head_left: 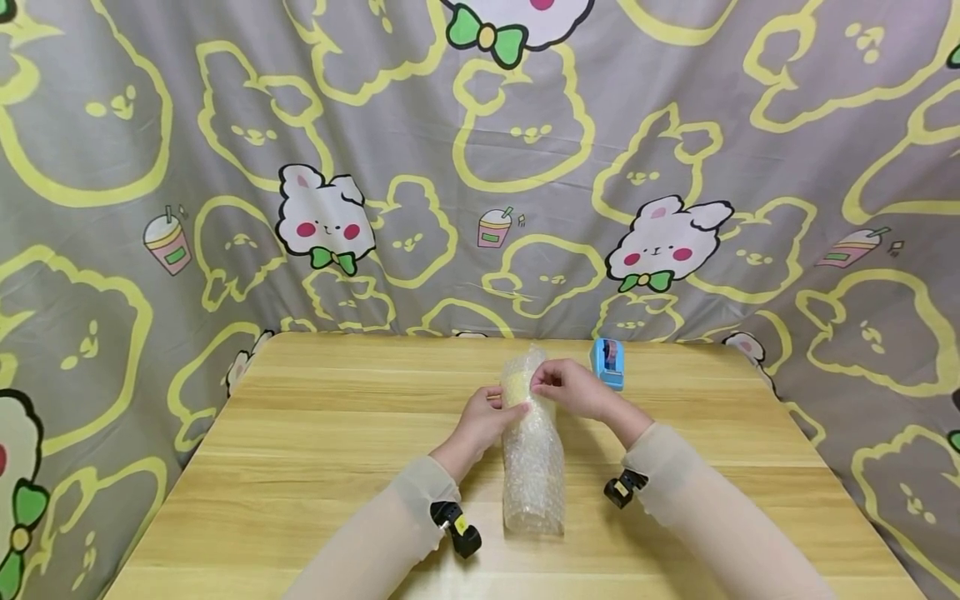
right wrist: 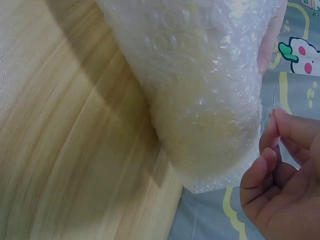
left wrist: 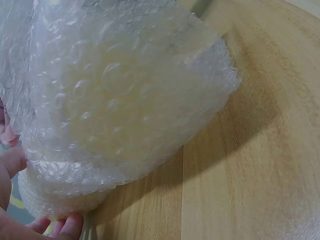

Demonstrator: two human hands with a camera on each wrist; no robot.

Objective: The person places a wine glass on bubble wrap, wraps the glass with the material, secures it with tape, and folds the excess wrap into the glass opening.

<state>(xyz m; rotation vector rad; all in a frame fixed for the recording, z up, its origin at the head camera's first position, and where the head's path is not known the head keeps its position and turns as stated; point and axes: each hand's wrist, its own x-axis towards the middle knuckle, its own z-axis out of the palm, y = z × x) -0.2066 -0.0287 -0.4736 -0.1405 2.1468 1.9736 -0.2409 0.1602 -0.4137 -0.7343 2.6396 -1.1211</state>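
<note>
A long bundle of clear bubble wrap [head_left: 534,467] lies lengthwise on the table, with something pale yellow showing through its far half. My left hand [head_left: 483,421] grips that far half from the left, thumb on top and fingers low on the side. In the left wrist view, the fingertips [left wrist: 72,225] press into the bubble wrap [left wrist: 130,100]. At the bundle's upper right, my right hand [head_left: 573,387] pinches a small clear piece, apparently tape [right wrist: 280,106], between thumb and forefinger. The right wrist view has this hand beside the wrapped end [right wrist: 210,140].
Behind the right hand, a blue tape dispenser [head_left: 608,363] stands near the back edge of the wooden table [head_left: 337,467]. A grey curtain [head_left: 420,125] with yellow outlines and rabbit faces hangs behind and at both sides.
</note>
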